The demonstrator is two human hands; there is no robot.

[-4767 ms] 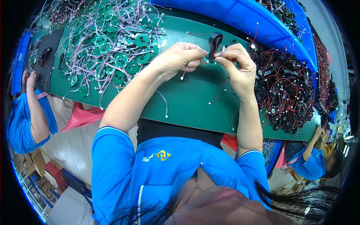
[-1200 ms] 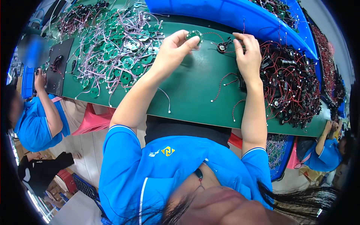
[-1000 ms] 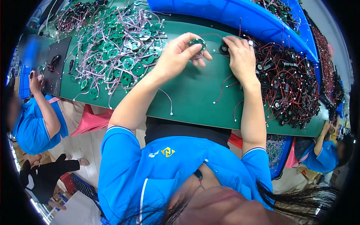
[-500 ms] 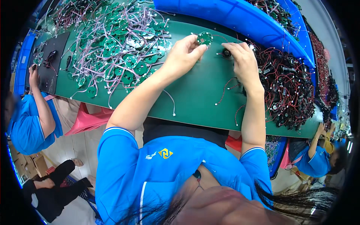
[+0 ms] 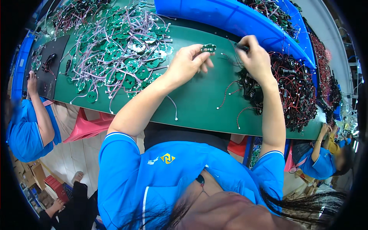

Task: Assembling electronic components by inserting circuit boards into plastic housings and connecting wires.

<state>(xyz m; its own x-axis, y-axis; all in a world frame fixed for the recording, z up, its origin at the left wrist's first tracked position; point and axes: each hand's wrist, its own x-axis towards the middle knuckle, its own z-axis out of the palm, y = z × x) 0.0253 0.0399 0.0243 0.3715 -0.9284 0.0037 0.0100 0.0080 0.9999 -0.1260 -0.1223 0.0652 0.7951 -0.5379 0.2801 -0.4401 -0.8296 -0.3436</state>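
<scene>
My left hand [image 5: 188,63] pinches a round green circuit board [image 5: 209,48] at its edge, tilted, above the green tabletop [image 5: 191,96]. To its right, my right hand [image 5: 256,59] is raised with bent fingers around a small black part [image 5: 242,46], round in the earlier view. Thin wires hang near that part; whether they join the board I cannot tell. Beside my right wrist lies a heap of black round parts with red and black wires [image 5: 295,92]. A large pile of green circuit boards with pale purple leads [image 5: 122,57] spreads left of my left hand.
A long blue bin [image 5: 214,13] borders the far side, with more wired parts in a blue tray [image 5: 276,17] behind it. At the left a co-worker's hand [image 5: 32,82] is beside a black mat [image 5: 53,76]. Another co-worker [image 5: 318,161] sits at far right.
My right hand has moved right and away from my left hand, carrying the black part. The circuit board in my left hand has tipped from facing up to nearly edge-on.
</scene>
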